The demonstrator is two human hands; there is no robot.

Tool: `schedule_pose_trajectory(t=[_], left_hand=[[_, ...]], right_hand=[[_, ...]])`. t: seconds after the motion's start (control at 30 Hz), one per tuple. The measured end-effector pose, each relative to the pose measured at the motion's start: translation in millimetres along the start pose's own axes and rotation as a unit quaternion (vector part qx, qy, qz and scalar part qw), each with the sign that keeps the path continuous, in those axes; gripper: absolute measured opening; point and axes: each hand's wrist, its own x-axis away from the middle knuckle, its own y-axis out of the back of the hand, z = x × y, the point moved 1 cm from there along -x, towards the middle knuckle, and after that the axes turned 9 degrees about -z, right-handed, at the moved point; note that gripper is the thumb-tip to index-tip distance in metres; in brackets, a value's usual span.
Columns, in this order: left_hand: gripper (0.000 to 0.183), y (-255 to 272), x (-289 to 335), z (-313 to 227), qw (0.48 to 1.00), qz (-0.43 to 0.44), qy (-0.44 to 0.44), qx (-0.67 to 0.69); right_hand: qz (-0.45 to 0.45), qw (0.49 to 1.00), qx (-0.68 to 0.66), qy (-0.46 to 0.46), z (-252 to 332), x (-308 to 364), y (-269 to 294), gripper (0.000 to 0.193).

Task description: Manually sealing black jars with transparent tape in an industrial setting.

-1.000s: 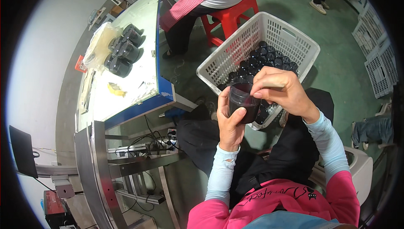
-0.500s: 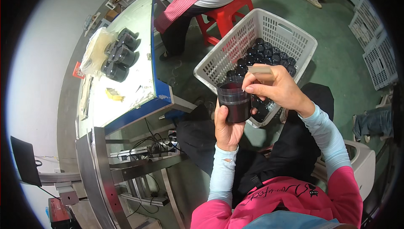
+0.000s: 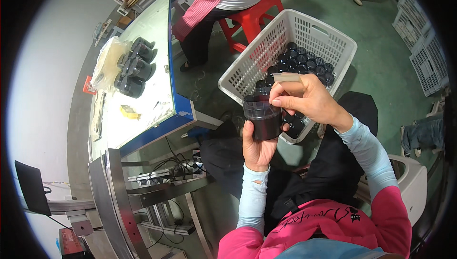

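Observation:
My left hand (image 3: 259, 149) is wrapped round the lower part of a dark, glossy round jar (image 3: 264, 123), held upright over my lap. A clear band runs round the jar's upper part. At the jar's upper right side my right hand (image 3: 309, 99) is closed in a pinch of thumb and forefinger. A flat translucent strip (image 3: 289, 77) sticks out across its bent fingers. What lies right between the fingertips is too small to make out. Behind the hands, a light grey perforated plastic basket (image 3: 334, 39) holds several similar dark jars (image 3: 304, 61).
On the left, a white-topped, blue-edged table (image 3: 154, 102) bears dark jars (image 3: 139, 68), a clear plastic bag (image 3: 108, 59) and a yellow scrap (image 3: 128, 111). A co-worker sits on a red stool (image 3: 252, 19). Metal framing (image 3: 166, 192) with cables stands lower left. Crates (image 3: 426, 68) stand at right.
The pinching right fingers have shifted slightly left along the jar's upper side. The left hand still grips the jar, and the view has moved a little.

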Motion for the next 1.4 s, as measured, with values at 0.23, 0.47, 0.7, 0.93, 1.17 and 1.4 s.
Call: schedule_pose_trajectory(t=[0.23, 0.47, 0.7, 0.93, 1.17, 1.4], left_hand=[[0.063, 0.0, -0.6, 2.0, 0.999, 0.008, 0.018, 0.038], [0.065, 0.4, -3.1, 1.8, 1.000, 0.010, -0.013, -0.015], [0.056, -11.8, -3.1, -3.7, 0.950, -0.067, -0.219, -0.212], [0.068, -18.9, -0.2, -5.9, 0.777, -0.164, -0.391, -0.465], [0.071, -21.6, 1.3, -7.4, 0.750, -0.148, -0.423, -0.486], [0.068, -20.0, 4.3, -8.3, 0.758, -0.150, -0.413, -0.482]], right_hand=[[0.002, 1.000, -0.008, -0.015, -2.1, 0.9, -0.5, 0.009], [-0.012, 1.000, -0.017, -0.014, -2.1, 1.6, 3.3, 0.009], [-0.020, 0.999, -0.016, -0.040, -16.8, -0.1, 11.6, 0.010], [-0.046, 0.997, -0.047, -0.038, -16.4, 2.8, 10.1, 0.012], [-0.040, 0.998, -0.045, -0.035, -17.7, 0.8, 4.0, 0.008], [-0.038, 0.997, -0.051, -0.042, -20.4, 2.3, 2.1, 0.009]])
